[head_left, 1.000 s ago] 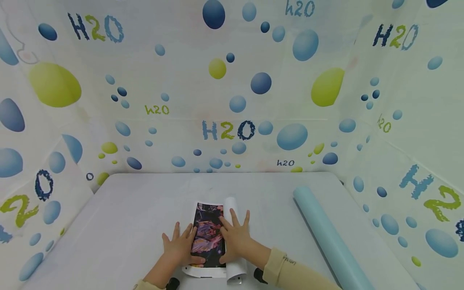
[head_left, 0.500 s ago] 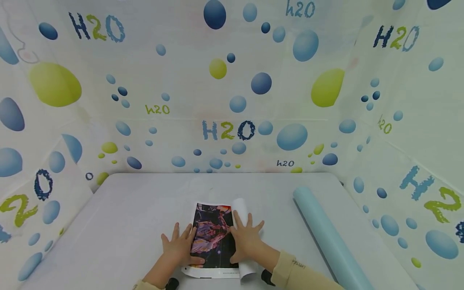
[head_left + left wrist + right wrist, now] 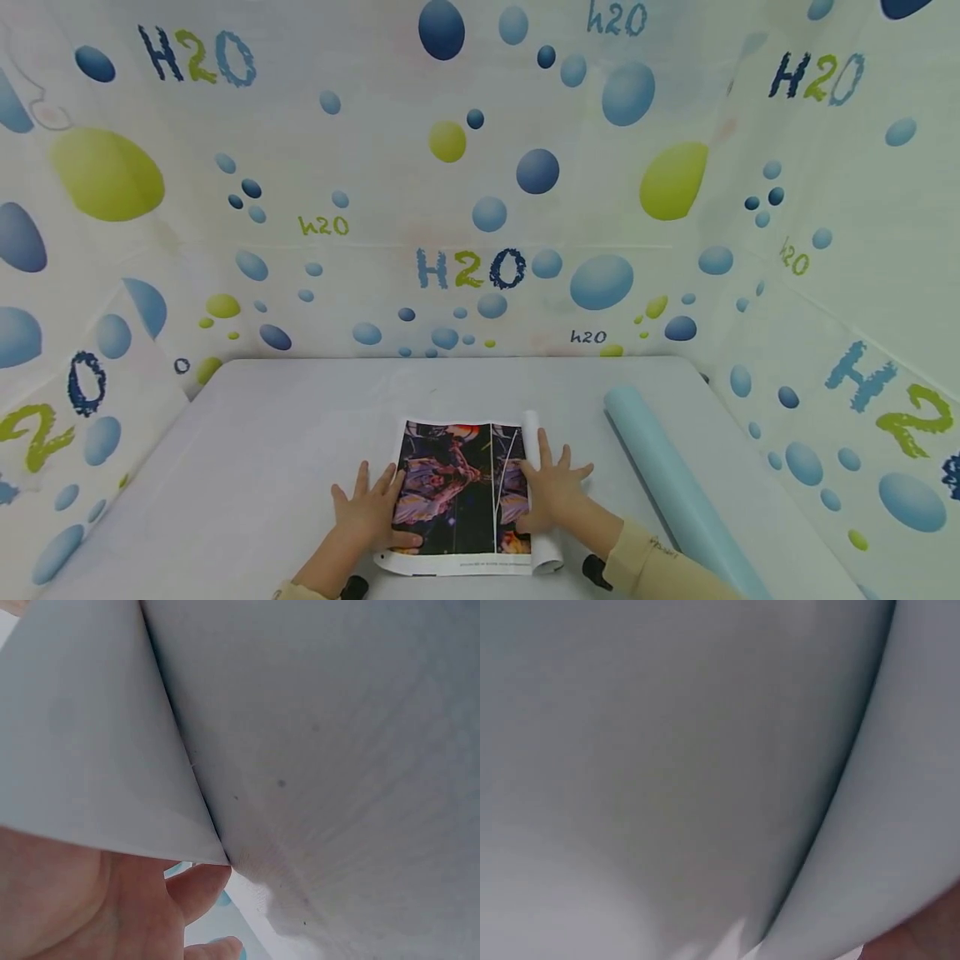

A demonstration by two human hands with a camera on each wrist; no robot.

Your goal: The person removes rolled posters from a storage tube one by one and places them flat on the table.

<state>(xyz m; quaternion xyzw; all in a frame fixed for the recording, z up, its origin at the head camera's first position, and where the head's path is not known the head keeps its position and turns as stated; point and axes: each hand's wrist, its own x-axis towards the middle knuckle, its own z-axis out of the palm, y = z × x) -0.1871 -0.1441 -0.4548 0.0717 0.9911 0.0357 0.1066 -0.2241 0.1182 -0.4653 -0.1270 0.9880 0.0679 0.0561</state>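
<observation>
A printed poster (image 3: 444,500) with dark, purple and orange pictures lies partly unrolled, its right side still curled into a white roll (image 3: 546,560). My left hand (image 3: 367,510) rests on the poster's left edge, fingers spread and thumb over the lower left. On the right, my right hand (image 3: 561,498) lies spread against the roll, its thumb and a fingertip at the printed side. In the left wrist view, fingers (image 3: 199,892) show beside the white sheet (image 3: 90,735). The right wrist view holds mostly a curved white sheet (image 3: 877,847); only a blurred bit of the hand shows.
A long light-blue roll (image 3: 678,483) lies slantwise on the white table (image 3: 300,417), right of my right hand. Behind the table hangs a white sheet printed with blue and green drops (image 3: 360,150). Dark wrist bands (image 3: 596,572) sit at both cuffs.
My right hand has moved to the right with the roll, and more of the poster lies flat, with a second picture panel showing. My left hand stays on the left edge.
</observation>
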